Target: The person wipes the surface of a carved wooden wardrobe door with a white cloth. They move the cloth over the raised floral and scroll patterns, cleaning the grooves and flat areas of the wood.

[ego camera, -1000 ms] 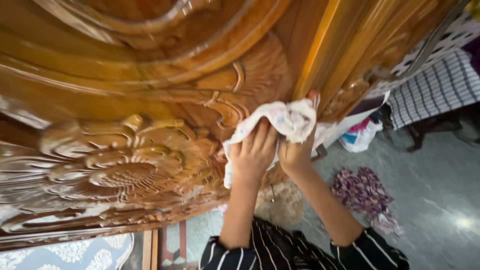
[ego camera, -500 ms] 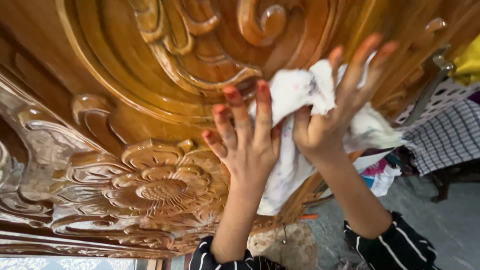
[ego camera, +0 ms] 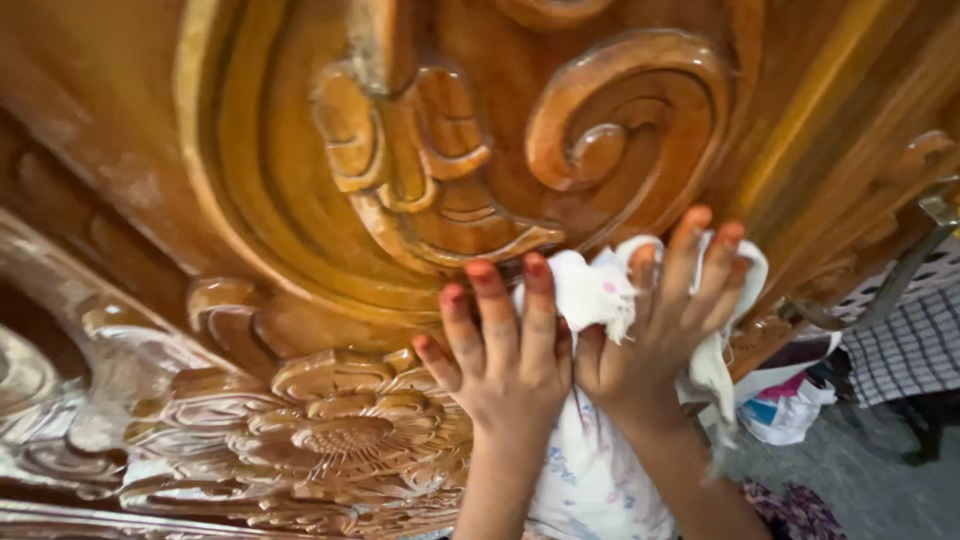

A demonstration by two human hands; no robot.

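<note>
A large carved wooden panel [ego camera: 330, 200], glossy orange-brown with scrolls and a flower relief [ego camera: 345, 425], fills most of the view. Both my hands press a white cloth [ego camera: 590, 300] with faint coloured print against the carving below a big spiral scroll [ego camera: 620, 130]. My left hand [ego camera: 500, 350] lies flat with fingers spread upward over the cloth's left part. My right hand [ego camera: 660, 320] grips the cloth's upper right part, fingers raised against the wood. The cloth hangs down between my forearms.
At the lower right, past the panel's edge, lie a white plastic bag [ego camera: 790, 410] with coloured contents, a checked fabric [ego camera: 910, 340] and a purple patterned cloth [ego camera: 800, 505] on a grey floor [ego camera: 880, 480].
My view has shifted up the panel from the flower carving to the spiral scroll. Both hands moved up with the cloth, from bunching it at the panel's edge to pressing it flat.
</note>
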